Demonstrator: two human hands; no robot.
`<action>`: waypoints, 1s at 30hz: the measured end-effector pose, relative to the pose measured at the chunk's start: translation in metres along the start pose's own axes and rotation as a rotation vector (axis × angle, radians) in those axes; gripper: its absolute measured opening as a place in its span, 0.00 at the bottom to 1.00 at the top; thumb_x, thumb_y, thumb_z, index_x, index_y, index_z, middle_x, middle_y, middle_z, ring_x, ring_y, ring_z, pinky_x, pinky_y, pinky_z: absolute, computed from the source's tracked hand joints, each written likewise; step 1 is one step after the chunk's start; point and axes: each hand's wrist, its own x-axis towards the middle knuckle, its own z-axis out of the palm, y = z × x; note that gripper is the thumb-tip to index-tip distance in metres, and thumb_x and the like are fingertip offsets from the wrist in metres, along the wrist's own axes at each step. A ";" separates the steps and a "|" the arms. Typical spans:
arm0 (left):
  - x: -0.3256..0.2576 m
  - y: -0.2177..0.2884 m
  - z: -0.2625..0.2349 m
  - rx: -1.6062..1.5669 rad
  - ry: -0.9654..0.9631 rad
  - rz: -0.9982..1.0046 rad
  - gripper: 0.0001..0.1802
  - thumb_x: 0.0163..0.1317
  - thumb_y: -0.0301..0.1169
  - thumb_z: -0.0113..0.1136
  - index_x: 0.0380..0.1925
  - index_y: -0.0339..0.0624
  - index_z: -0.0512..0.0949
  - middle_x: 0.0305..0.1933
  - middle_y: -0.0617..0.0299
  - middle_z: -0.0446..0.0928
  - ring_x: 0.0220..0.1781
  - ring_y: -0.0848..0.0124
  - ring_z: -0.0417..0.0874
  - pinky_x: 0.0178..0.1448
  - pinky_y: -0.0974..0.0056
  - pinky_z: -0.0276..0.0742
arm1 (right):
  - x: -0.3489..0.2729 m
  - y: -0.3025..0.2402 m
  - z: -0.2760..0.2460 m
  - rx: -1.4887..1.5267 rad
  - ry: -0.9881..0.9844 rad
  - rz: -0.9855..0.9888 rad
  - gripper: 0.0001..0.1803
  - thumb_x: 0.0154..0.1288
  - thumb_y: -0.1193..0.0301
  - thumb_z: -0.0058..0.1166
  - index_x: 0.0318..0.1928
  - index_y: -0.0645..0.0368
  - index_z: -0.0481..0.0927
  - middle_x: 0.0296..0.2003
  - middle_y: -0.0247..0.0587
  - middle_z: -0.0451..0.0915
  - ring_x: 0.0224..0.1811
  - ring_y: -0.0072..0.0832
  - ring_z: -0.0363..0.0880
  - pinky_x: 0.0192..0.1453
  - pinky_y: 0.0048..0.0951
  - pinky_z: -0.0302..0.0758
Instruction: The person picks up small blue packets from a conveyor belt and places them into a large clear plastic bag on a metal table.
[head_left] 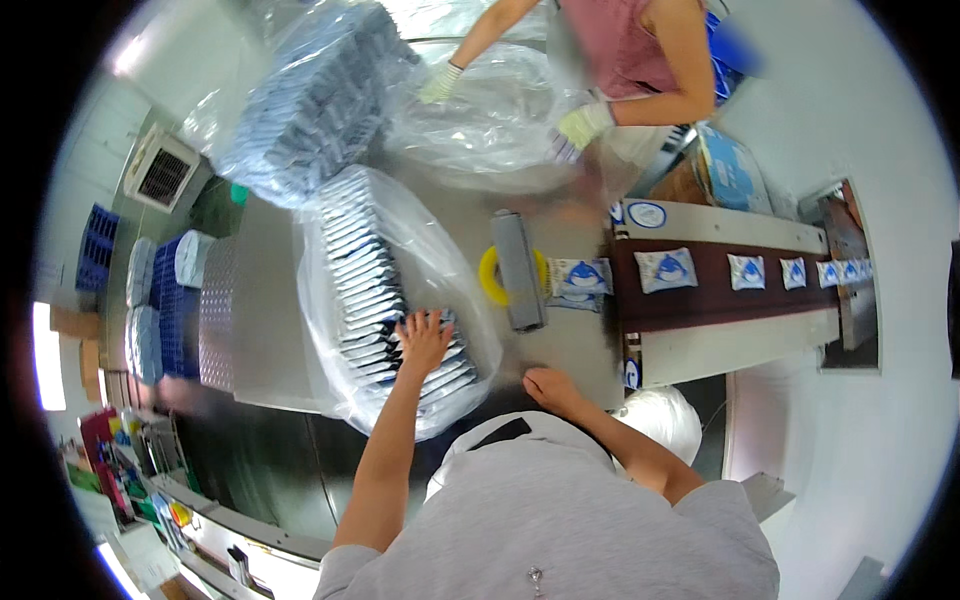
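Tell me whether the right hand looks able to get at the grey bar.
Probably yes: the right hand is near the grey bar, with nothing visible standing between them.

Steel table [270, 320] occupied the centre.
White wall [910, 250] rose at three o'clock, cut by a rectangular opening [858, 340]; window-like bright panel [50, 365] shone near nine; white grilled unit [163, 175] stood between nine and ten; light [128, 55] glared at ten; dark floor [250, 470] showed at eight.
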 end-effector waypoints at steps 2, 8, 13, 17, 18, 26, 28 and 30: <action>-0.001 0.000 0.001 0.002 0.034 0.015 0.28 0.62 0.50 0.47 0.58 0.49 0.64 0.58 0.49 0.65 0.61 0.52 0.64 0.62 0.35 0.52 | -0.035 0.049 0.016 0.022 -0.150 0.163 0.09 0.60 0.66 0.48 0.32 0.58 0.74 0.36 0.44 0.76 0.43 0.43 0.75 0.42 0.44 0.71; -0.007 0.012 0.004 -0.013 0.043 -0.072 0.32 0.64 0.46 0.46 0.65 0.44 0.55 0.64 0.48 0.59 0.68 0.51 0.56 0.67 0.38 0.45 | -0.065 0.070 0.009 -0.375 -0.228 0.170 0.14 0.60 0.61 0.48 0.38 0.57 0.79 0.35 0.42 0.79 0.41 0.41 0.78 0.47 0.43 0.74; -0.015 0.022 0.006 -0.043 0.033 -0.076 0.35 0.66 0.45 0.42 0.68 0.42 0.47 0.69 0.45 0.50 0.72 0.50 0.46 0.70 0.41 0.39 | -0.045 0.101 0.008 -0.225 -0.540 0.144 0.14 0.59 0.61 0.50 0.34 0.59 0.79 0.33 0.47 0.79 0.38 0.44 0.77 0.43 0.42 0.74; -0.028 0.016 0.010 -0.019 0.027 -0.112 0.35 0.67 0.45 0.40 0.68 0.42 0.46 0.72 0.46 0.44 0.74 0.51 0.42 0.71 0.42 0.38 | -0.013 0.104 -0.121 0.033 -0.262 0.154 0.14 0.59 0.61 0.50 0.35 0.58 0.79 0.34 0.46 0.79 0.37 0.44 0.77 0.42 0.41 0.73; -0.029 0.018 0.010 -0.027 0.021 -0.108 0.35 0.67 0.44 0.41 0.69 0.43 0.45 0.73 0.48 0.42 0.74 0.52 0.41 0.71 0.42 0.38 | -0.009 0.113 -0.165 0.029 -0.144 0.248 0.14 0.59 0.60 0.50 0.34 0.58 0.78 0.34 0.46 0.79 0.37 0.43 0.77 0.42 0.40 0.72; -0.018 0.015 -0.004 -0.144 -0.140 -0.177 0.36 0.65 0.42 0.46 0.68 0.43 0.46 0.73 0.47 0.44 0.74 0.51 0.43 0.70 0.40 0.42 | -0.046 0.303 -0.378 -0.806 0.215 0.372 0.18 0.57 0.75 0.46 0.50 0.48 0.73 0.52 0.36 0.73 0.54 0.41 0.69 0.51 0.45 0.72; -0.021 0.007 -0.010 -0.298 0.012 -0.137 0.34 0.62 0.35 0.50 0.66 0.37 0.52 0.70 0.44 0.50 0.71 0.47 0.50 0.69 0.46 0.51 | -0.048 0.313 -0.387 -0.895 0.047 0.562 0.21 0.55 0.69 0.53 0.52 0.46 0.71 0.51 0.34 0.71 0.58 0.38 0.66 0.54 0.51 0.70; 0.002 0.070 -0.060 -0.295 0.274 -0.068 0.30 0.57 0.27 0.54 0.60 0.33 0.59 0.66 0.43 0.57 0.67 0.46 0.57 0.67 0.52 0.56 | -0.054 0.296 -0.402 -0.865 -0.071 0.541 0.24 0.51 0.63 0.58 0.52 0.44 0.72 0.51 0.33 0.71 0.59 0.37 0.65 0.55 0.53 0.67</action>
